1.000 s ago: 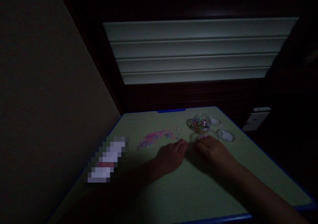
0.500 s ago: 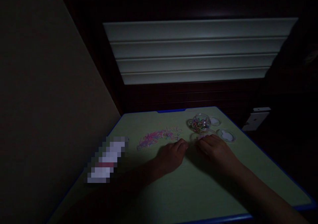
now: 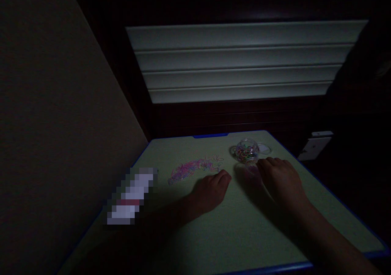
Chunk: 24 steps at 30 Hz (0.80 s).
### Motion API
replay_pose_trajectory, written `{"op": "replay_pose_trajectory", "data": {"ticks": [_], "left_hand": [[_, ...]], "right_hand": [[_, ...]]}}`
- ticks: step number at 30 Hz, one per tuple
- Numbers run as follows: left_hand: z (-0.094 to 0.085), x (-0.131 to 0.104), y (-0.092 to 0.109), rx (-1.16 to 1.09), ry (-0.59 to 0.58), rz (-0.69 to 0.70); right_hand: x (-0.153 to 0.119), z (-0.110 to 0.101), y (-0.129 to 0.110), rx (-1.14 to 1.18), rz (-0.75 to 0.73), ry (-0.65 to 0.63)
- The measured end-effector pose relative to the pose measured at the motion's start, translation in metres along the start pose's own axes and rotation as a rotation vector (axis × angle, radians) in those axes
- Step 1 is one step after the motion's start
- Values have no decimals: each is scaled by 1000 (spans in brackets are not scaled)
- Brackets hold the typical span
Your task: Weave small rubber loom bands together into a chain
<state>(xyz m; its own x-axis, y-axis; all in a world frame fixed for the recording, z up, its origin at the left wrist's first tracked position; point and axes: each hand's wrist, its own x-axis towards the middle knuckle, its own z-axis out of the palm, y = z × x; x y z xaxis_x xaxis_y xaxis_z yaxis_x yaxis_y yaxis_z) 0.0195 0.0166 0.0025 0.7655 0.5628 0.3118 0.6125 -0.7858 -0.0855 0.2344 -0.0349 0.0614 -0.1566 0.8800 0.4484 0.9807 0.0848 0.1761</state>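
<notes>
My left hand (image 3: 213, 189) is closed over the table, with thumb and fingers pressed together; what they hold, if anything, is too small and dark to see. Just beyond it spreads a pile of thin pink and purple loops, like small rubber bands (image 3: 191, 169). My right hand (image 3: 283, 181) has curled fingers beside a clear round container (image 3: 251, 170) with pinkish contents. Its fingertips are hidden, so touch with the rim is unclear. Behind stands a clear jar (image 3: 247, 151) of multicoloured bands.
A clear round lid (image 3: 264, 149) lies right of the jar. A blurred white item with a red band (image 3: 131, 195) lies at the table's left. The pale green table (image 3: 232, 234) has blue edges. A white box (image 3: 316, 147) stands beyond its right side.
My right hand has moved right and slightly up, off the front of the clear container, and now covers the nearer lid. My left hand has hardly moved.
</notes>
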Motion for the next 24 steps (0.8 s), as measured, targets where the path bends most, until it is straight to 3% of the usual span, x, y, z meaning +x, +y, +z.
{"op": "replay_pose_trajectory", "data": {"ticks": [24], "left_hand": [[-2, 2, 0, -38, -48, -49]], "right_hand": [[-1, 3, -1, 36, -8, -6]]}}
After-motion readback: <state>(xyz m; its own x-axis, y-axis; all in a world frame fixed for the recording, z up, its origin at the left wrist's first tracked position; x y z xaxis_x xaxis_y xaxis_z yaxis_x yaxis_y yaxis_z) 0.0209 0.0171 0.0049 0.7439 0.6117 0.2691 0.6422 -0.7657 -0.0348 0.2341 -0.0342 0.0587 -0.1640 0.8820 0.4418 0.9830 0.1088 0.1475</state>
